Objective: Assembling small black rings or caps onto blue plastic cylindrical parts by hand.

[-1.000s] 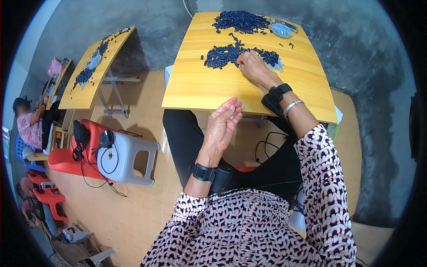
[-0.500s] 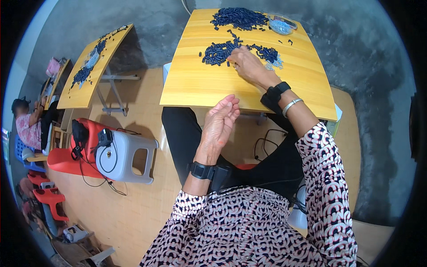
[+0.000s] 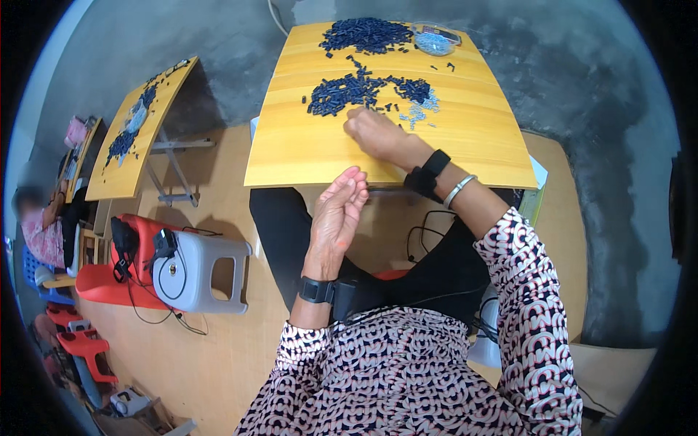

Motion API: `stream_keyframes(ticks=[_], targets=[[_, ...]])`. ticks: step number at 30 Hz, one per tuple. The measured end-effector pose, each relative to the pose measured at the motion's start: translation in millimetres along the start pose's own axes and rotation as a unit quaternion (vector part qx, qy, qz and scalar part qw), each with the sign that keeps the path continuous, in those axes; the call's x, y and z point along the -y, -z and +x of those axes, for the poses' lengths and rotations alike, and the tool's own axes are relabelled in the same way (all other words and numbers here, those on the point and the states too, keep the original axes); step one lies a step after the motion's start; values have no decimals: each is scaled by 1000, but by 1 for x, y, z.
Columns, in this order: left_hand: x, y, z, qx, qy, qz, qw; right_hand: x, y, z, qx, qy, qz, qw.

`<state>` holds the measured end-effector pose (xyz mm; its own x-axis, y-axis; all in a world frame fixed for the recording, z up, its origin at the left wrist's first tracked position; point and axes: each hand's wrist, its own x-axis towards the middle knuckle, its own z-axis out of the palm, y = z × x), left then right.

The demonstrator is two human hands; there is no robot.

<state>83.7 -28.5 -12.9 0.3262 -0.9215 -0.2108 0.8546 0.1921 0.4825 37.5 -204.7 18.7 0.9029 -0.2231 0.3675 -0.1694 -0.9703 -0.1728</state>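
With right hand (image 3: 376, 134) curled narrow over table (image 3: 451, 161), just near of dark pieces (image 3: 340, 93), and left hand (image 3: 336, 212) bunched by near edge; cannot tell whether holding anything.

The head view looks steeply down from the wearer's head, facing the counter (image 3: 476, 138) toward twelve o'clock, with the patterned shirt (image 3: 407, 370) nearest at six and the left hand (image 3: 340, 207) and right hand (image 3: 379, 136) between. Around eight o'clock, the fisheye edge seems too warped to judge small details.
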Motion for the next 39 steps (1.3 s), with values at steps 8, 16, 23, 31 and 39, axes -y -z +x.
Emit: stream_keyframes(ticks=[8,16,23,31,39], targets=[[5,9,-3,-20,-32,19,999,31,1,-38,-219,71,90,969],[14,-11,-13,45,-55,50,996,72,12,-96,-182,-251,482,819],[24,-24,-17,63,-12,100,993,78,15,-121,-271,-261,520,767],[28,-30,-21,76,-8,126,989,88,28,-131,-303,-258,487,778],[32,-27,-19,90,-6,132,987,92,39,-135,-262,-279,446,809]])
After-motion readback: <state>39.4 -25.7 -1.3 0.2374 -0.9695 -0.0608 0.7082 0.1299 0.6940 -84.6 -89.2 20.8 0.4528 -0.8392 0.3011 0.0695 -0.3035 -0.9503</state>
